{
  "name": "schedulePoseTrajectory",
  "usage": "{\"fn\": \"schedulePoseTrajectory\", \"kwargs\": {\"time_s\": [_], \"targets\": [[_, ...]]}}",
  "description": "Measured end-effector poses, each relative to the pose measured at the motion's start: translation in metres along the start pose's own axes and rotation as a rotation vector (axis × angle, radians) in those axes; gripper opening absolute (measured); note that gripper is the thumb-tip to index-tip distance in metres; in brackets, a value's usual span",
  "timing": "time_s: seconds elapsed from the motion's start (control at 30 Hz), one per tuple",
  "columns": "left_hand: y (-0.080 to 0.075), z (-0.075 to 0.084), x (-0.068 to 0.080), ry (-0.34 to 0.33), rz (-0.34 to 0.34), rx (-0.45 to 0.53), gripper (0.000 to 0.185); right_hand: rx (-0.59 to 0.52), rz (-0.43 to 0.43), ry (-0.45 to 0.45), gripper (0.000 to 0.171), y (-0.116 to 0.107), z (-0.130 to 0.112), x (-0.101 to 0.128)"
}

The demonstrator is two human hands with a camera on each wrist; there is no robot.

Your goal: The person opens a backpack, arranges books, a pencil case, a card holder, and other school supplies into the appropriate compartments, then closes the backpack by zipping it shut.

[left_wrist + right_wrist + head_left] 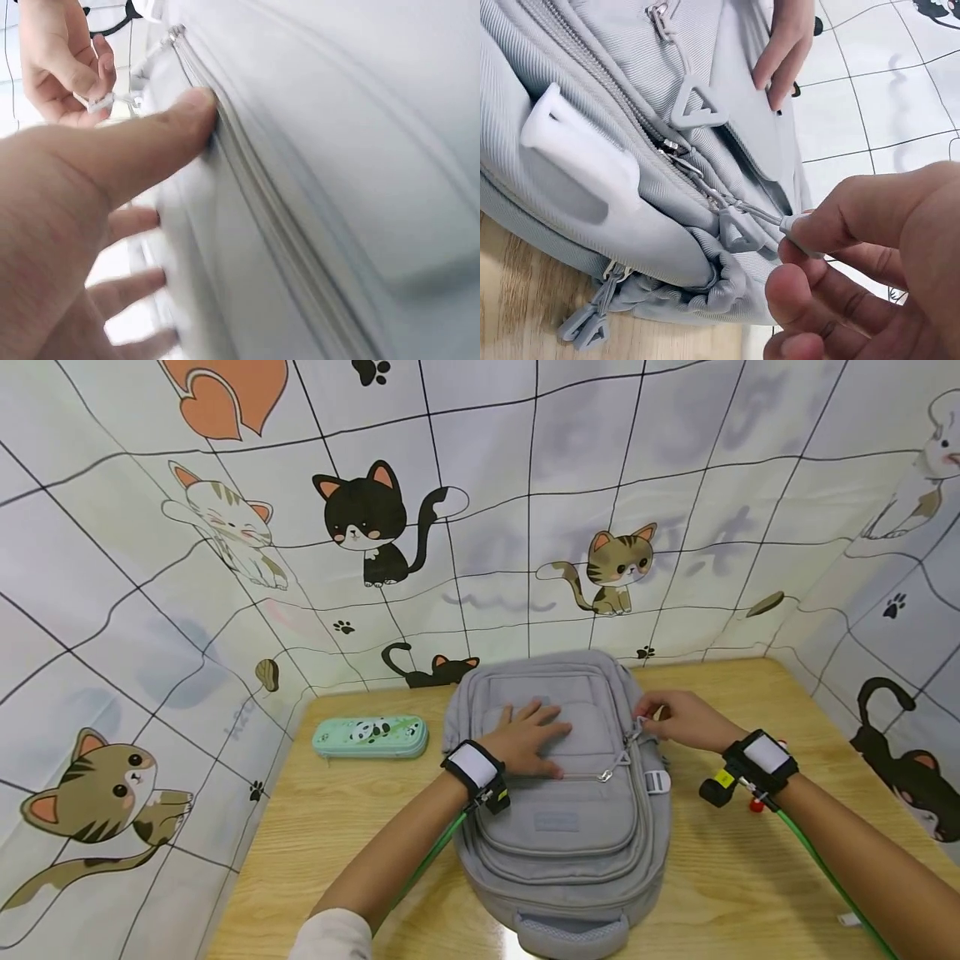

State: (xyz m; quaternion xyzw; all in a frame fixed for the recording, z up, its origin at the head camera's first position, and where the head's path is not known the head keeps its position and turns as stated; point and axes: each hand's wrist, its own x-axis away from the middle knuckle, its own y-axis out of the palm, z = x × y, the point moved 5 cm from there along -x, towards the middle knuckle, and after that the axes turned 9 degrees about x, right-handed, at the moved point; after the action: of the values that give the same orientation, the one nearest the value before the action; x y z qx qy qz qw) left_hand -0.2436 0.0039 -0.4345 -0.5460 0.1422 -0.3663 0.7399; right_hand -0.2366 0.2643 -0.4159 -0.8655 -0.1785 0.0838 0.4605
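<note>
My left hand [528, 739] lies, fingers spread, across the gray backpack [555, 842] while my right hand [688, 720] pinches a gray zipper pull [788, 224].

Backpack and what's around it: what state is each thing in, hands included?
Backpack: lying on the table, front up.
Pencil case: lying apart from it, looks closed.
Front pocket zipper: looks closed.
Side zipper pull: held off the backpack.
Left hand: spread on the backpack.
Right hand: pinching the pull.

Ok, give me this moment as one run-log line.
left hand: fingers spread on backpack | right hand: pinching zipper pull | backpack: lying on table | green case: untouched
</note>
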Motion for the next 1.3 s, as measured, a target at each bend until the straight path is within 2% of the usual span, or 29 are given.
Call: {"fn": "schedulePoseTrajectory", "kwargs": {"time_s": [0.1,0.17,0.23,0.3,0.4,0.5,0.77,0.97,1.1,1.3], "targets": [[-0.007,0.027,-0.014,0.021,0.063,-0.064,0.050,0.012,0.033,-0.018,0.012,-0.004,0.000,0.000],[-0.010,0.051,-0.028,0.086,0.113,-0.131,0.034,0.026,0.050,-0.026,0.011,-0.005,0.001,-0.004],[-0.009,0.076,-0.040,0.163,0.130,-0.182,0.026,0.046,0.050,-0.026,0.010,-0.003,0.004,-0.011],[-0.002,0.093,-0.050,0.211,0.132,-0.261,0.027,0.072,0.035,-0.025,0.011,0.001,0.008,-0.019],[0.012,0.105,-0.058,0.213,0.113,-0.372,0.034,0.084,-0.003,-0.015,0.013,0.010,0.011,-0.027],[0.019,0.105,-0.060,0.182,0.122,-0.444,0.035,0.085,-0.013,-0.004,0.013,0.011,0.011,-0.029],[0.017,0.099,-0.059,0.174,0.205,-0.475,0.028,0.065,0.016,0.057,0.012,0.003,0.017,-0.019],[0.023,0.095,-0.057,0.176,0.227,-0.401,0.027,0.070,0.009,0.067,0.009,0.001,0.015,0.002],[0.020,0.090,-0.058,0.161,0.226,-0.333,0.024,0.082,-0.032,0.018,0.006,0.004,0.001,0.021],[0.016,0.087,-0.059,0.157,0.229,-0.285,0.024,0.124,-0.057,-0.037,0.007,0.010,-0.018,0.037]]}}
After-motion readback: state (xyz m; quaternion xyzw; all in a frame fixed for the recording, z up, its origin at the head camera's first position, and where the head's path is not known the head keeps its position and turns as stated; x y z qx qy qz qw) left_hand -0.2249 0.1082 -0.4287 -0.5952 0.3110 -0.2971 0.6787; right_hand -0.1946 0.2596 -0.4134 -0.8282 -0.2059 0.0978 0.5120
